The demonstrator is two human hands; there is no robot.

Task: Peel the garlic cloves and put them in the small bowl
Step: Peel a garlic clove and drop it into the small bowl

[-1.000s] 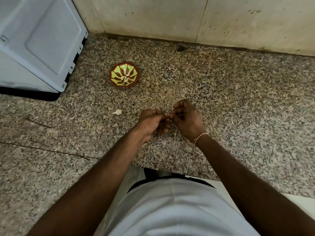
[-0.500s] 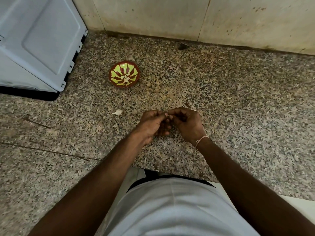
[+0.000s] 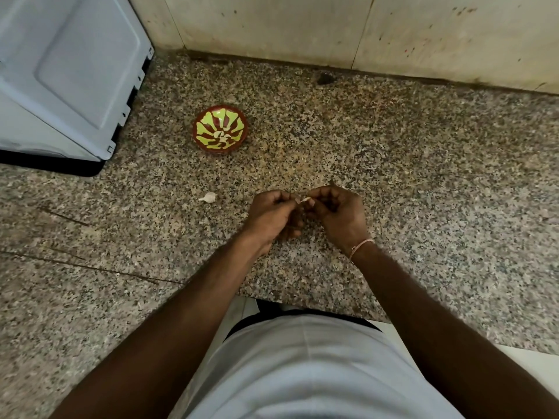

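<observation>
My left hand and my right hand meet over the speckled granite counter, fingers curled. Between their fingertips they pinch a small pale garlic clove, mostly hidden by the fingers. A second clove, still in its white skin, lies on the counter to the left of my hands. Farther back and left stands the small bowl, brown with a yellow-green pattern, with a few pale pieces in its middle.
A large light grey appliance fills the back left corner. A tiled wall closes the counter at the back. The counter's front edge runs just above my white shirt. A dark spot sits near the wall.
Both hands stay joined on the clove and shift only slightly; the fingers have worked at it and a pale bit now shows between the fingertips.
</observation>
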